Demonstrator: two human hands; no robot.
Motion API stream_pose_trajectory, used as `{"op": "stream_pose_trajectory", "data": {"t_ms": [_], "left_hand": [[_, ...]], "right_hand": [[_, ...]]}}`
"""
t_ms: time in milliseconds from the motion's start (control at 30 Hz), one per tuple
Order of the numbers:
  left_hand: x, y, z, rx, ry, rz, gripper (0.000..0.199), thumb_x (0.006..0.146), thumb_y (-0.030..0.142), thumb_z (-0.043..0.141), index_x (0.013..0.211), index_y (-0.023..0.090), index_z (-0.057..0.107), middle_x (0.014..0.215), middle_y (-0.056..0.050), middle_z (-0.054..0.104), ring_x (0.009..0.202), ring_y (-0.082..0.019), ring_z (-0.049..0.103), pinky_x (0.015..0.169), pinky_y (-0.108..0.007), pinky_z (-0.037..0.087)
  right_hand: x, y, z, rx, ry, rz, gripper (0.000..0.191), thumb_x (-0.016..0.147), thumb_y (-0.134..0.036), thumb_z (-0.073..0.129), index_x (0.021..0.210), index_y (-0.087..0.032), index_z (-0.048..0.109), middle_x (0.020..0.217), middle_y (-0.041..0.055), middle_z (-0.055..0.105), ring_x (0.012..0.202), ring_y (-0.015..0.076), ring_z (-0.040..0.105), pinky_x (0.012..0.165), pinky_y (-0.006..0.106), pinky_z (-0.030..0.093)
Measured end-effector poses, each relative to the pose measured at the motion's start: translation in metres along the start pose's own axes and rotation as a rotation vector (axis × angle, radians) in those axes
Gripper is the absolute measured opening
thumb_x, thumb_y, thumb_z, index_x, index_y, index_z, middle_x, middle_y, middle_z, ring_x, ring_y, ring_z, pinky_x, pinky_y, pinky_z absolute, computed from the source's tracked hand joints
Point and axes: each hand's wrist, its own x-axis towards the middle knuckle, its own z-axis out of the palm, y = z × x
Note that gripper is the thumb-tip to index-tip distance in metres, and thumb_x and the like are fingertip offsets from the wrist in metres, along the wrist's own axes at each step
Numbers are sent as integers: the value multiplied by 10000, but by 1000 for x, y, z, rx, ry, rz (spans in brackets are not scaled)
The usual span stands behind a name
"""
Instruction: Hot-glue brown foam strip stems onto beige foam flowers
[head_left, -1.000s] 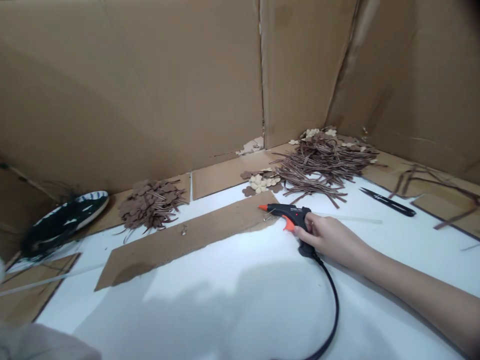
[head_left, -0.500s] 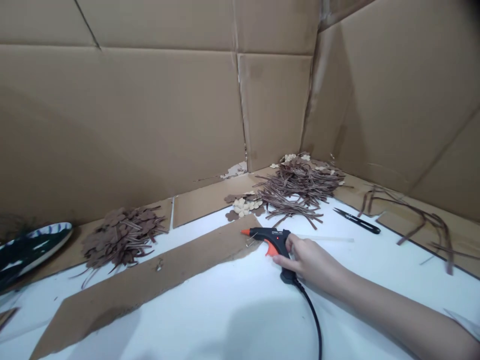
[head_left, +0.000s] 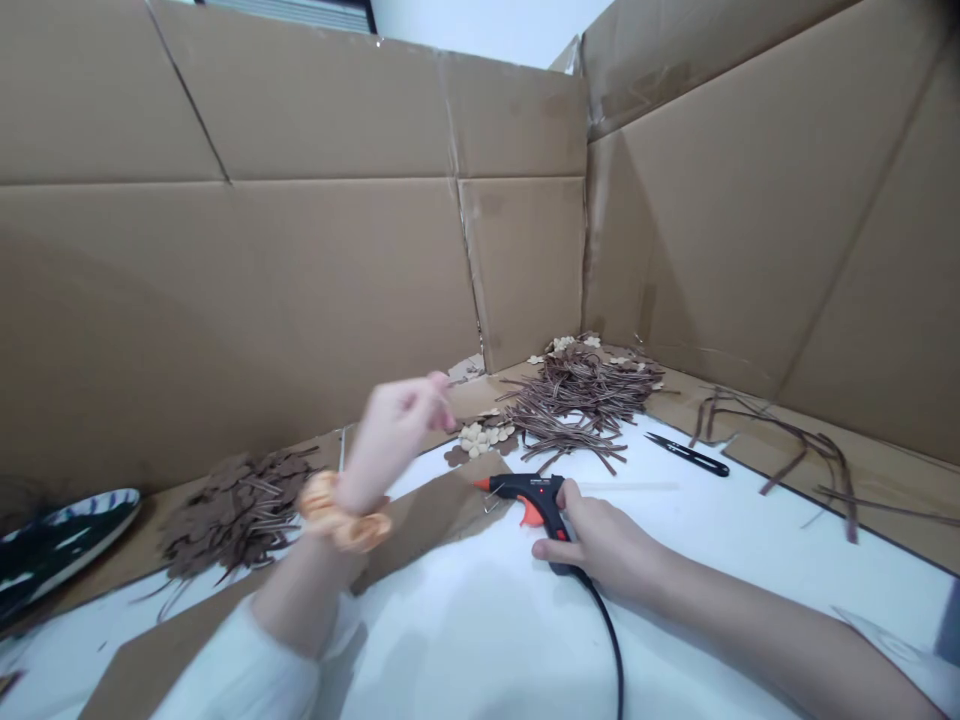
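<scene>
Your right hand (head_left: 604, 535) has the glue gun (head_left: 529, 486) by the handle, thumb across the near side and the other fingers mostly hidden, so I can't tell how tight. Thumb's off the orange trigger (head_left: 531, 513), so it looks more like steadying than squeezing. The nozzle sits over the far end of the cardboard strip (head_left: 435, 515), front propped on a little wire stand (head_left: 491, 500), probably to keep the hot tip and any drips off the white tabletop (head_left: 450, 640). Your left hand (head_left: 394, 425) hangs above the strip, fingers curled in; can't tell if they're pinching anything.
</scene>
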Motion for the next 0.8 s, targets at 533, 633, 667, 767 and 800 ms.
{"op": "stream_pose_trajectory", "data": {"t_ms": [533, 633, 667, 767, 800], "left_hand": [[3, -35, 85, 270, 59, -160, 312, 802, 477, 565, 856, 172, 599, 938, -135, 660, 883, -283, 635, 682, -310, 425], [4, -34, 86, 259, 71, -83, 314, 783, 372, 611, 1032, 186, 565, 1080, -132, 596, 940, -273, 615, 756, -320, 432], [4, -34, 86, 243, 53, -44, 291, 781, 316, 613, 1045, 204, 563, 1082, -113, 587, 934, -256, 613, 776, -317, 434], [2, -35, 86, 176, -2, 34, 176, 769, 187, 588, 941, 223, 592, 976, -69, 599, 889, -226, 607, 797, -313, 442], [3, -35, 86, 149, -8, 45, 139, 760, 162, 580, 887, 218, 595, 943, -64, 601, 885, -225, 603, 801, -317, 444]], "right_hand": [[7, 6, 5, -31, 79, -33, 183, 820, -300, 480, 922, -149, 488, 783, 93, 658, 684, 203, 589, 563, 244, 330], [7, 5, 5, -9, 74, -23, 199, 812, -314, 500, 928, -153, 496, 738, 72, 648, 641, 190, 572, 545, 237, 321], [6, 5, 5, -3, 72, -18, 206, 811, -319, 504, 929, -151, 499, 735, 73, 647, 636, 191, 570, 542, 238, 320], [6, 4, 5, 15, 74, -9, 212, 814, -308, 493, 941, -139, 509, 763, 95, 653, 643, 197, 573, 545, 243, 321], [5, 4, 5, 21, 79, -9, 207, 813, -293, 488, 945, -135, 513, 777, 102, 656, 647, 197, 575, 550, 245, 322]]}}
